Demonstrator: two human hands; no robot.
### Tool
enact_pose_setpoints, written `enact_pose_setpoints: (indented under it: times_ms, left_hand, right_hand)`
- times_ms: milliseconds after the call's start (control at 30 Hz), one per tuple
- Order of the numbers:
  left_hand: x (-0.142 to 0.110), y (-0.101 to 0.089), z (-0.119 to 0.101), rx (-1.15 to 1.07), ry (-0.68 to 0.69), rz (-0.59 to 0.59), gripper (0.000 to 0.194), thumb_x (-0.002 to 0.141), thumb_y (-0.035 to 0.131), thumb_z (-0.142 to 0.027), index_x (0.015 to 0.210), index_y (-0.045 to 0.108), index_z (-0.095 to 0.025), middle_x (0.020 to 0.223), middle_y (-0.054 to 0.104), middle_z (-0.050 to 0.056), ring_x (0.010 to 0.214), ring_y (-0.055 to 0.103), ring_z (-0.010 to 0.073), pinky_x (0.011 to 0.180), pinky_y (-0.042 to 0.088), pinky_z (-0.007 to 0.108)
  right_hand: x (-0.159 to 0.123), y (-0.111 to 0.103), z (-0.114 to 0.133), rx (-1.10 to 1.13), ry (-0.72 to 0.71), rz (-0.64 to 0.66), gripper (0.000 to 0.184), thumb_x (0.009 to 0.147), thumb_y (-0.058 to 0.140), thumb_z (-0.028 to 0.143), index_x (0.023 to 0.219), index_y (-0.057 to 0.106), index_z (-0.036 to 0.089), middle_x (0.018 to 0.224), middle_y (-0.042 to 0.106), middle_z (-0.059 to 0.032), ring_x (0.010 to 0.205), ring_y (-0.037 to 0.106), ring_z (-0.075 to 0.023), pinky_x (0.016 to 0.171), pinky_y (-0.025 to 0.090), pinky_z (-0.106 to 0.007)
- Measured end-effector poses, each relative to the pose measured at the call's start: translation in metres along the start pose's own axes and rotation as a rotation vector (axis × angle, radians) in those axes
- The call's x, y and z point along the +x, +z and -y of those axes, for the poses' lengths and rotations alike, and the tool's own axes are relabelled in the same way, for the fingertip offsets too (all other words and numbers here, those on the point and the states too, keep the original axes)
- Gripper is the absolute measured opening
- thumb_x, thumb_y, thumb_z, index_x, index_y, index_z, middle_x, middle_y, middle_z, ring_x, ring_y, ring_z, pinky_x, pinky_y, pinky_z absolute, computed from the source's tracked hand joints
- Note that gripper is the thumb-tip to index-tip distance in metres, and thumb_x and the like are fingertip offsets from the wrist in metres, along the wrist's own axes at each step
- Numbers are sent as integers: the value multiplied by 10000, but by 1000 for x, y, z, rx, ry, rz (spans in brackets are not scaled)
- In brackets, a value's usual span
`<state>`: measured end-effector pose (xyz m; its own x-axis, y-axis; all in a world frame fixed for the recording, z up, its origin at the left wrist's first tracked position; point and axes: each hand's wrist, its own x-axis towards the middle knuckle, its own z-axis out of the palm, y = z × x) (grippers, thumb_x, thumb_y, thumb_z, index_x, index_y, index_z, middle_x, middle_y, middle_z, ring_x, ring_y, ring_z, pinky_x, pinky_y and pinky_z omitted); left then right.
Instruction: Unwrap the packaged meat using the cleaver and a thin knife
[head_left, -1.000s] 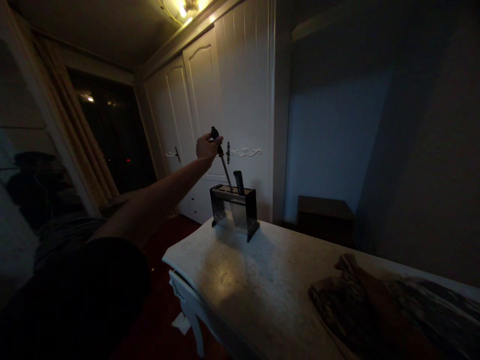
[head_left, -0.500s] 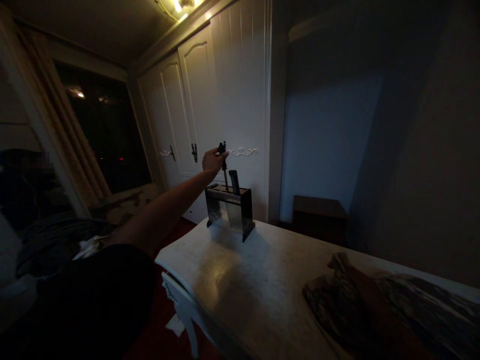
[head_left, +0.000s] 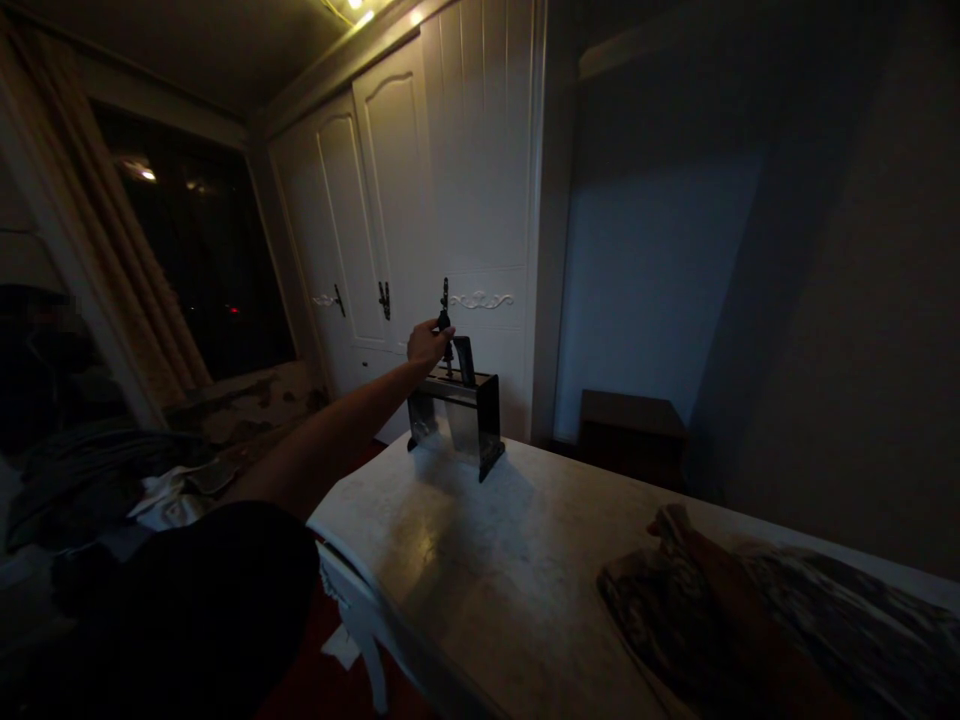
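Observation:
My left hand [head_left: 429, 342] reaches out over the knife block [head_left: 489, 425] and is closed around the black handle of a sharpening steel [head_left: 444, 322]. Its thin metal shaft runs down into the block's top slot. Beside it, a knife with a black handle [head_left: 464, 360] stands in the block, its blade behind the side panel. At the lower right, my right hand [head_left: 694, 545] lies in shadow with its fingers bent into a dark patterned cloth [head_left: 847, 600]; the fingertips are hard to make out.
The block stands near the far end of a white marbled table [head_left: 525, 560]. A white chair [head_left: 360, 610] is at the table's left side. Behind are a white wardrobe [head_left: 480, 200] and a low brown cabinet [head_left: 634, 415]. Clothes [head_left: 180, 495] lie at the left.
My left hand has moved down with the sharpening steel, and more of its shaft is inside the block. The view has shifted slightly. My right hand stays on the cloth.

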<state>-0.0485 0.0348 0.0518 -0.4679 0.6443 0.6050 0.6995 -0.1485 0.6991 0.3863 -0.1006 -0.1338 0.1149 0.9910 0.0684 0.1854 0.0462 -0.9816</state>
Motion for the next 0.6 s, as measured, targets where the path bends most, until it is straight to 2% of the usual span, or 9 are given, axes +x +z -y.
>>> enact_pose_setpoints:
  times_ms: [100,267,600]
  left_hand:
    - [-3,3,4,-10,-5,19,323,813,622,-351,1064,723,-174,826,749,52,741,690,212,694,495,291]
    - [-8,5,10,-12,-16,37,253,818,627,-335,974,725,-162,791,744,56,724,691,208,673,491,280]
    - [-9,15,28,-28,-11,67,246,807,622,-328,974,712,-171,792,746,54,726,700,201,648,503,274]
  right_hand:
    - [2,-1,-2,-1,38,32,730,457,574,897,683,770,231,959,757,-132,1056,652,-384,996,460,-461]
    - [2,-1,0,10,76,21,722,414,622,879,669,762,218,895,756,-131,981,672,-372,863,526,-444]
    - [1,-1,-4,17,76,37,714,496,615,841,778,768,203,987,752,-124,1006,669,-357,868,520,-424]
